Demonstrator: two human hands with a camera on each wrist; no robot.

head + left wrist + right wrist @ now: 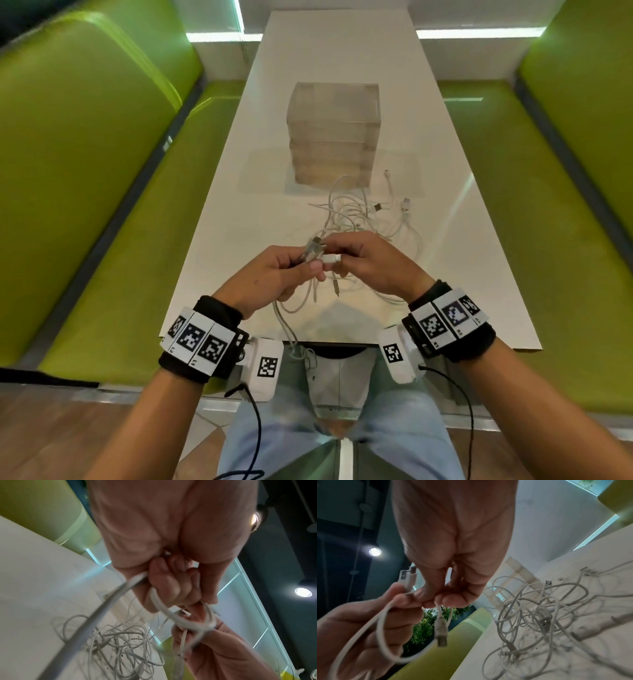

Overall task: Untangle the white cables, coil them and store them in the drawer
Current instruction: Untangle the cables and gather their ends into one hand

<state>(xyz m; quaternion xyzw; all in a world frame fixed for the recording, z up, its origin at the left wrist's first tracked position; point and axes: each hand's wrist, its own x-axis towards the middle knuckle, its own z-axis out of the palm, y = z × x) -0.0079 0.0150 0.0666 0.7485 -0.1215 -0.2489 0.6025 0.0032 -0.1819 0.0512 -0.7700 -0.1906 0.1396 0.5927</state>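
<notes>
A tangle of white cables [359, 212] lies on the white table [219, 219] just in front of a clear drawer unit [334, 137]. Both hands are raised above the table's near part, meeting over the tangle. My left hand [284, 270] grips a loop of white cable [164, 609] with its fingers curled. My right hand [359, 257] pinches cable strands near a white plug [331, 258]. Another plug [441, 632] dangles below the right fingers. One strand [284, 325] trails over the table's near edge toward my lap. The tangle [536, 615] shows in both wrist views.
Green upholstered benches [85, 171] flank the table on both sides. Loose plug ends [406, 204] lie to the right of the tangle. The drawer unit's drawers all look closed. My legs sit under the table's near edge.
</notes>
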